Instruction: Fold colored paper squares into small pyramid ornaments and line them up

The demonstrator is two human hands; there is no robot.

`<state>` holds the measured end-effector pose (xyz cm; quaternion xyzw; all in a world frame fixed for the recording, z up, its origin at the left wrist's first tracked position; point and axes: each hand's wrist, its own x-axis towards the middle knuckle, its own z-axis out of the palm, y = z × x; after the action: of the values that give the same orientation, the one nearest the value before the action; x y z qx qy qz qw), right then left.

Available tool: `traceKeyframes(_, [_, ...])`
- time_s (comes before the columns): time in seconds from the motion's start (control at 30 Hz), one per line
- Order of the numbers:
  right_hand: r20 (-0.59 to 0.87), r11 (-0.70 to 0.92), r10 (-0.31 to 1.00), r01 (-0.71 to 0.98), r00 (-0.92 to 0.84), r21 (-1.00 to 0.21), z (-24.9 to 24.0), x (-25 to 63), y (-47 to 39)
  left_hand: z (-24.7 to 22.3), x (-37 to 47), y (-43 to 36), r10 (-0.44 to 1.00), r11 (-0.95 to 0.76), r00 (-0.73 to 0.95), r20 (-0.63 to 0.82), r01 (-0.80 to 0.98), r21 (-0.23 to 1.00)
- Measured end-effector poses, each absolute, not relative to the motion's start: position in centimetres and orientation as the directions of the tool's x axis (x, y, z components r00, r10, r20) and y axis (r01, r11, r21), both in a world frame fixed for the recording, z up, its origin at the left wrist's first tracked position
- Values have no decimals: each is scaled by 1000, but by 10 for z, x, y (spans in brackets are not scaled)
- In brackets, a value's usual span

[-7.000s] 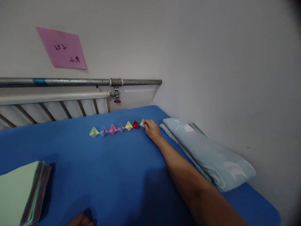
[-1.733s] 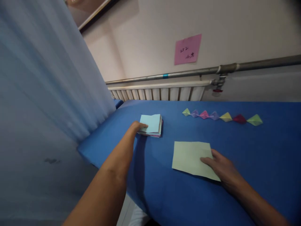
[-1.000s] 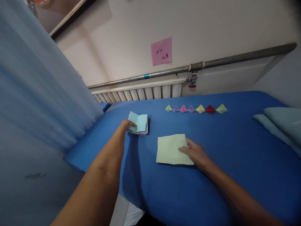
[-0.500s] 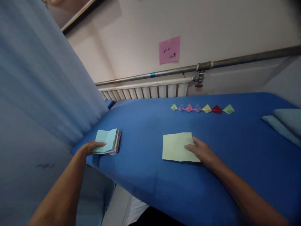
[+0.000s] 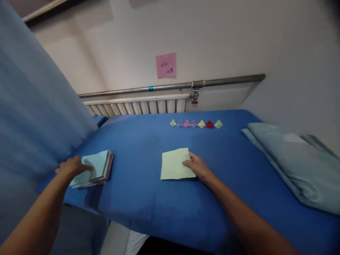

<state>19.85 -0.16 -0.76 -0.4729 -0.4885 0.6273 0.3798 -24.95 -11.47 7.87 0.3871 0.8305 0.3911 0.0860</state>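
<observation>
Pale green paper (image 5: 175,164) gripped by the right hand (image 5: 198,166); coloured paper stack (image 5: 97,164) at the left hand (image 5: 71,167)

Risks, by size of item:

Blue-covered bed (image 5: 138,141), beneath both hands. Its near edge runs close to the left hand; paper pushed that way could drop off, a careless pull being the likeliest cause.

Folded light blue quilt (image 5: 289,159), to the right of the right hand and well apart. Slight hazard: only a wide swing of that arm would disturb it.

Coloured paper stack, below the left hand's thumb. Leaves sit unevenly along the side facing the right hand; uneven pressure or a sideways drag could fan them or crease the uppermost pale blue leaf.

Pale green paper, between the hands, just left of the right hand's fingers. Held by one side only, so its free side could bend or catch; too firm a pinch may crease it. Single or several leaves: cannot tell.

Row of seven folded paper pieces (image 5: 201,124), beyond the right hand, apart from it. Small and probably light; a forward sweep could scatter them.

Hands:

Left: loosely spread, thumb out across the stack, not clenched; whether it presses cannot be told.

Right: closed on the pale green paper, thumb above, fingers at or under its right edge.
</observation>
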Motion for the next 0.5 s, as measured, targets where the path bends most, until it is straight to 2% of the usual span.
traceKeyframes(0.03, [-220,-235,939,-25,-265,-972,-10,199,-1,81,-239,-107,704,403,-682,200,615,677])
traceKeyframes(0.07, [-218,-236,938,-37,-270,-971,-12,199,0,82,-225,-98,725,404,-631,275,714,573])
traceKeyframes(0.1, [-214,-236,937,-51,-275,-970,-12,200,0,81,-207,-89,757,361,-579,301,756,546])
traceKeyframes(0.17, [-200,-232,937,-83,-288,-969,-12,200,-1,73,-162,-71,836,237,-468,286,779,581])
traceKeyframes(0.2, [-192,-230,937,-101,-291,-968,-11,201,-1,66,-137,-62,878,185,-431,207,706,683])
traceKeyframes(0.27, [-178,-226,938,-136,-297,-964,-9,201,-2,50,-89,-45,937,223,-340,-74,426,877])
traceKeyframes(0.4, [-163,-220,946,-185,-281,-958,-7,204,-1,25,-22,-15,961,272,-123,-248,243,931])
traceKeyframes(0.5, [-158,-209,957,-203,-243,-957,-8,205,3,16,-1,7,951,297,52,-304,107,949])
